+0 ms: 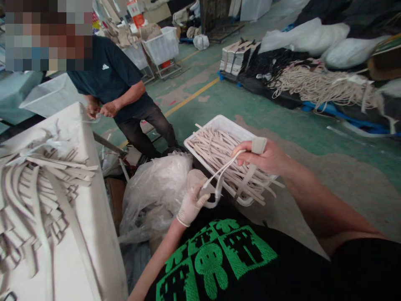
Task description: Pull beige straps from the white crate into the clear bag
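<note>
Pale strip [221,171] spans your hands, just off centre toward 4 o'clock. Your right hand [258,156], at 3 o'clock, has its fingers clamped on one end; a wider band [259,146] lies across them, its link to the strip unclear. Your gloved left hand [190,205], at 6 o'clock, pinches the other end; fingertips blurred. Your right hand hides part of the white bin [232,123], heaped with similar strips [213,144]. Desk [92,200] at 8 o'clock: pale top, cut off by the frame, bearing loose strips [40,179]. Crumpled clear plastic [153,179] sits between desk and bin. Green floor [191,102], worn in patches. Co-worker [109,75] at 10 o'clock, head pixelated, held item too small to identify. Tangled cord [326,85] at 2 o'clock.
</note>
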A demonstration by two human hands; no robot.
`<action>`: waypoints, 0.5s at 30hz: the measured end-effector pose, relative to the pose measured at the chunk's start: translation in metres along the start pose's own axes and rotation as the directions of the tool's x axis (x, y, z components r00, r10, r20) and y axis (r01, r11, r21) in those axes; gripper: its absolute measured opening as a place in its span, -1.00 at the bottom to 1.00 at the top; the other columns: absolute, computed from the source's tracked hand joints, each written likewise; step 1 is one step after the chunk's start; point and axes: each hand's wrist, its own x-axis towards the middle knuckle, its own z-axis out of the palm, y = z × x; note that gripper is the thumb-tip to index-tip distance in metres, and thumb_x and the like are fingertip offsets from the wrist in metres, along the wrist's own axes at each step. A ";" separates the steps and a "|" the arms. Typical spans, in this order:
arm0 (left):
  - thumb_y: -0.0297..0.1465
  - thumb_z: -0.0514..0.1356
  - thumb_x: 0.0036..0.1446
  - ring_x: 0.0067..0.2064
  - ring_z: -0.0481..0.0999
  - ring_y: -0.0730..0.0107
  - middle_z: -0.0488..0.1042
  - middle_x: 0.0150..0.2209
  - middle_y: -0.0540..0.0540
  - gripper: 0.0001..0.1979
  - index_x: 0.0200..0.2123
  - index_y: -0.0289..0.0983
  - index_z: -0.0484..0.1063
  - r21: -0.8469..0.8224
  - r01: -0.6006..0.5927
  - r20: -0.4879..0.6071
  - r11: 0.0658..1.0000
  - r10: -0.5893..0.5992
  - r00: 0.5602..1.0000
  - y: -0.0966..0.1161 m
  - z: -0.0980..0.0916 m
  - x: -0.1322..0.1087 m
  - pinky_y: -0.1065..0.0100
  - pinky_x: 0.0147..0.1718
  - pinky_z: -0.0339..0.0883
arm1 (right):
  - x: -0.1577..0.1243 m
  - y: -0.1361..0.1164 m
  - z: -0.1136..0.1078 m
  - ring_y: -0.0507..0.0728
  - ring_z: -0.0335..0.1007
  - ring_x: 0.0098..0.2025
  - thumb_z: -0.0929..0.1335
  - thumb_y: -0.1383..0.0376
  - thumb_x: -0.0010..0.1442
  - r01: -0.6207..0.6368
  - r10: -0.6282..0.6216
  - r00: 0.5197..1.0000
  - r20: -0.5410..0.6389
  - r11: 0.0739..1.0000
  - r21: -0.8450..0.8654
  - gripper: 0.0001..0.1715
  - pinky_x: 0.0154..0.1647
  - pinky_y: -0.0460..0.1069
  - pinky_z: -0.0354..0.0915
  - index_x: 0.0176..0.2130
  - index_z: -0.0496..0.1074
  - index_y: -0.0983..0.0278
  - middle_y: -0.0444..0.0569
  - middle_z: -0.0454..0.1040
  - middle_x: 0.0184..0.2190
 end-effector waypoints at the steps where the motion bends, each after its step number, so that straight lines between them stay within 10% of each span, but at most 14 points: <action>1: -0.15 0.39 0.13 0.25 0.47 0.08 0.58 0.14 -0.18 -0.52 0.10 -0.15 0.58 0.049 -0.023 -0.025 0.999 0.024 0.999 -0.005 -0.007 0.001 0.09 0.36 0.17 | 0.003 0.000 -0.011 0.08 0.45 -0.40 0.36 0.11 0.26 0.001 -0.003 1.000 -0.022 0.998 -0.056 -0.66 -0.28 -0.05 0.27 -0.24 0.59 0.31 -0.07 0.58 -0.47; 9: -0.19 0.17 0.31 0.32 0.44 0.14 0.51 0.25 -0.21 -0.54 0.20 -0.24 0.48 0.373 0.196 -0.337 0.907 -0.065 0.939 -0.074 -0.099 -0.004 0.13 0.37 0.21 | 0.048 0.020 -0.079 0.00 0.49 -0.19 0.38 0.35 0.38 -0.116 0.100 0.993 -0.061 0.802 -0.585 -0.79 -0.11 -0.12 0.17 -0.10 0.64 0.33 -0.12 0.67 -0.19; 15: -0.28 0.16 0.29 0.33 0.44 0.10 0.53 0.22 -0.22 -0.61 0.10 -0.28 0.55 0.347 0.444 -0.539 0.826 -0.212 0.815 -0.099 -0.152 -0.020 0.15 0.37 0.22 | 0.063 0.056 -0.074 0.02 0.47 -0.30 0.36 0.30 0.45 -0.325 0.294 0.943 -0.158 0.700 -0.636 -0.54 -0.19 -0.08 0.17 0.27 0.46 0.39 0.12 0.64 -0.01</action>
